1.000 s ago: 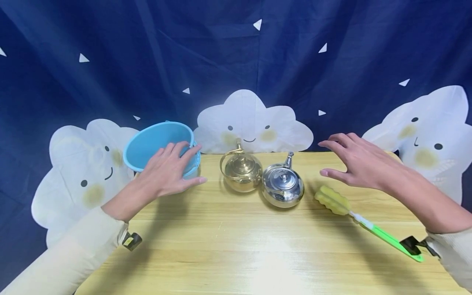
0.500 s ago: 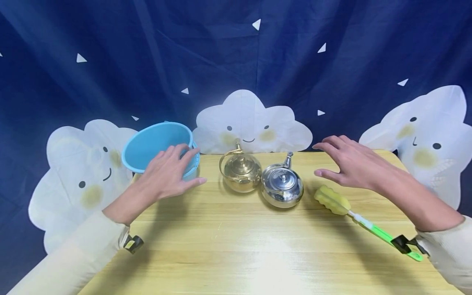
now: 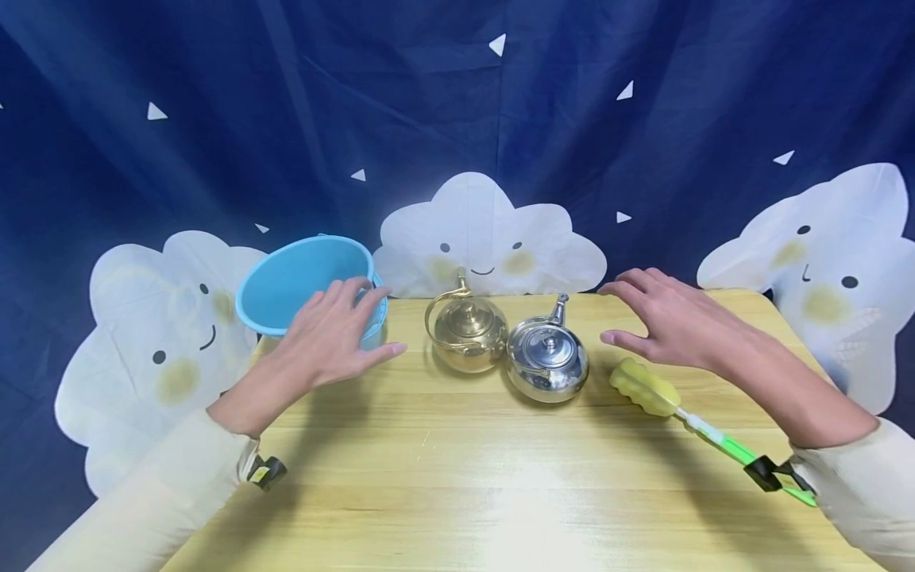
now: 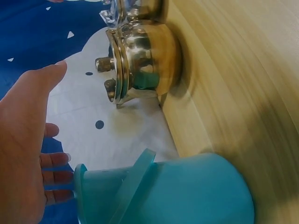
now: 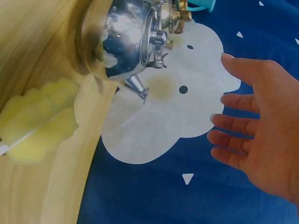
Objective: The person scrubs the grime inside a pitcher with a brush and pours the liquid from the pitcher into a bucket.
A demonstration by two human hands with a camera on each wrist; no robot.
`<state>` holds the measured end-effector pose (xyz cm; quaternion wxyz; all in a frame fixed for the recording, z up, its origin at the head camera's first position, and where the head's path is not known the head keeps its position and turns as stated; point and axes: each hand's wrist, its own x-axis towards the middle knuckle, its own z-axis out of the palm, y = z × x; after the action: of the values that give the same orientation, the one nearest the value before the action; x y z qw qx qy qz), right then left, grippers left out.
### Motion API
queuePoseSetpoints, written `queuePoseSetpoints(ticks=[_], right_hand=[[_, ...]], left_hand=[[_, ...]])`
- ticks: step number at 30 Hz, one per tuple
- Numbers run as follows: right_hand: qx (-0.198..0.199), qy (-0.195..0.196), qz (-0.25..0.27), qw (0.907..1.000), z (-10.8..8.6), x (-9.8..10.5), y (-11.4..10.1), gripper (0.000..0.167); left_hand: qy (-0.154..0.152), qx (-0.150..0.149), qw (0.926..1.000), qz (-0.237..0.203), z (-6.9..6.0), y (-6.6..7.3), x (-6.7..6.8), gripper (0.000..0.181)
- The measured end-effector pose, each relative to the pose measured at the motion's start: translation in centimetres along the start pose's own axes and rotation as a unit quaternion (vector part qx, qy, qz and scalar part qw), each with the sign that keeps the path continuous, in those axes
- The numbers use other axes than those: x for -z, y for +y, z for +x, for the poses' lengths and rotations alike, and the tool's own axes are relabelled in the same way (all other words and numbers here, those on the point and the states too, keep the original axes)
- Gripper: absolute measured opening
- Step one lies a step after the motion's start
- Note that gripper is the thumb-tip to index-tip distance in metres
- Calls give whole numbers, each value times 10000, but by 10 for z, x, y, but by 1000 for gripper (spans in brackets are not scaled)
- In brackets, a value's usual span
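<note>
Hovering above the desk (image 3: pixel 465 488), your left hand (image 3: pixel 325 338) is spread, thumb held well away from the fingers, and holds nothing. It hangs over the near right side of the light-blue plastic bucket (image 3: pixel 286 282), which stands upright at the far left of the desk; the left wrist view puts your fingertips right by its rim, though you cannot tell there whether they touch. Your right hand (image 3: pixel 675 322) is wide too, its fingers gently bent and the thumb apart, with nothing in it, raised to the right of the silver teapot (image 3: pixel 546 361). That lidded pot sits just beside the gold teapot (image 3: pixel 468 338) near the middle of the desk's back part, and both spouts point toward the back. The gold one's handle loops out on its left. Below your right hand, the sponge bottle brush (image 3: pixel 708 431) lies slanting, its yellow head near the silver pot and its green handle running toward your right sleeve (image 3: pixel 851 477), partly covered by a black clip (image 3: pixel 763 473). Behind everything hangs a dark blue curtain (image 3: pixel 429 87) printed with smiling white shapes.
</note>
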<state>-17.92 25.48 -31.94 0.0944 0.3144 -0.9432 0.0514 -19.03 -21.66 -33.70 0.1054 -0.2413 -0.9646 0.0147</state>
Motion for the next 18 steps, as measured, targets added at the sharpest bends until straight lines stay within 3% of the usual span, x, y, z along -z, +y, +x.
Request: queuePoseSetpoints(ticks=[18], right_hand=[[67, 13, 104, 9999, 0, -14, -4, 58]], left_hand=[[24, -162, 9998, -62, 12, 14, -3, 92]])
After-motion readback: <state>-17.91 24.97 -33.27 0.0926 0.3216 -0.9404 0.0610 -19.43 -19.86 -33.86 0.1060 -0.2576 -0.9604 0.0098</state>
